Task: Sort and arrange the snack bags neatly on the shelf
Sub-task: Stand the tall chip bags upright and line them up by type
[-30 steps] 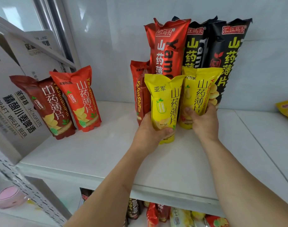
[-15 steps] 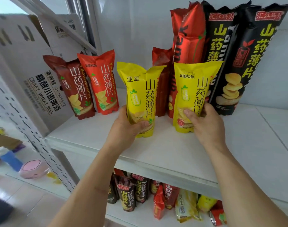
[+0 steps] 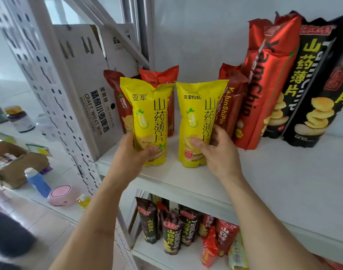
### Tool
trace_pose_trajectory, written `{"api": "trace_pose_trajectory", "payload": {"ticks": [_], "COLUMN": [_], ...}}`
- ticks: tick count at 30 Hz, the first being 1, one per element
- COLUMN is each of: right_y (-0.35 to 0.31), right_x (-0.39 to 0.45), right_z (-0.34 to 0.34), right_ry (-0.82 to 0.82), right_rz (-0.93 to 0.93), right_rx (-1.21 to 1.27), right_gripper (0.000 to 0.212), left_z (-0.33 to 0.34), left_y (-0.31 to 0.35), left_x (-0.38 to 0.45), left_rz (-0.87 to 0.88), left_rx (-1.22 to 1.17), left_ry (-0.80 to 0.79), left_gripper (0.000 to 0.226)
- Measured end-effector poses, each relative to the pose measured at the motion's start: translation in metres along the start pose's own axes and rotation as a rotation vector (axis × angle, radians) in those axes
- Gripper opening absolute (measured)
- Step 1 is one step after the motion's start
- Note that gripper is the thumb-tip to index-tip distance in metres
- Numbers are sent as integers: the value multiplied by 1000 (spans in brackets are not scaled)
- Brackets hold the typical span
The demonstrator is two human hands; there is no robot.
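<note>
Two yellow snack bags stand upright side by side over the white shelf [image 3: 274, 184]. My left hand [image 3: 131, 156] grips the left yellow bag [image 3: 149, 115] round its lower part. My right hand [image 3: 219, 152] grips the right yellow bag [image 3: 200, 114] the same way. Behind the left bag stand a dark red bag [image 3: 118, 98] and an orange-red bag [image 3: 163, 76], mostly hidden. To the right lean a small red bag [image 3: 233, 98], a tall red bag [image 3: 264, 84] and two tall black bags [image 3: 312, 90] against the wall.
A white cardboard beer box [image 3: 89, 84] fills the shelf's left end, behind a perforated upright post [image 3: 50, 84]. The lower shelf holds several dark and red snack bags [image 3: 170, 230]. On the floor at left are a pink object [image 3: 62, 194], a blue bottle [image 3: 38, 182] and a brown box [image 3: 15, 164].
Both hands have carried the yellow bags leftward along the shelf, in front of the two red bags at the left. The two yellow bags are closer together now.
</note>
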State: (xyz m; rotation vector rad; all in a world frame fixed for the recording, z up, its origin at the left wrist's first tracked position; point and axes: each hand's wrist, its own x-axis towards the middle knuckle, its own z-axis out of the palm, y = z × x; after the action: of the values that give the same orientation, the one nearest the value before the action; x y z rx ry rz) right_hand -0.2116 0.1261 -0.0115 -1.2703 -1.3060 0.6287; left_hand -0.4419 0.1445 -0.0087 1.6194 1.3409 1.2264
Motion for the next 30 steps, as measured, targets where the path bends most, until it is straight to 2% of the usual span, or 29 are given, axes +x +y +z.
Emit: {"api": "trace_pose_trajectory", "payload": {"ticks": [2, 4, 8, 15, 21, 26, 28, 30], "right_y": [-1, -4, -11, -17, -20, -22, -23, -22], "right_x": [4, 7, 13, 20, 24, 24, 22, 17], "right_z": [21, 39, 65, 94, 109, 109, 107, 102], "right_ry": [-16, -30, -49, -63, -65, -78, -101, -125], "right_rz": [-1, -6, -2, 20, 38, 52, 61, 92], "right_rx": [12, -6, -20, -22, 2, -16, -62, -141], "right_gripper": [54, 62, 58, 50, 58, 63, 65, 71], "left_z": [-14, -25, -43, -62, -64, -64, -65, -62], "left_y": [-7, -11, -18, -28, -32, -36, -39, -41], "left_x": [4, 6, 13, 23, 26, 23, 19, 10], "left_rz": [-16, -27, -6, 19, 31, 6, -23, -34], "left_rx": [17, 20, 52, 74, 86, 137, 190, 358], "left_ry": [18, 33, 56, 133, 112, 110, 127, 169], "left_gripper": [36, 36, 40, 64, 50, 56, 66, 65]}}
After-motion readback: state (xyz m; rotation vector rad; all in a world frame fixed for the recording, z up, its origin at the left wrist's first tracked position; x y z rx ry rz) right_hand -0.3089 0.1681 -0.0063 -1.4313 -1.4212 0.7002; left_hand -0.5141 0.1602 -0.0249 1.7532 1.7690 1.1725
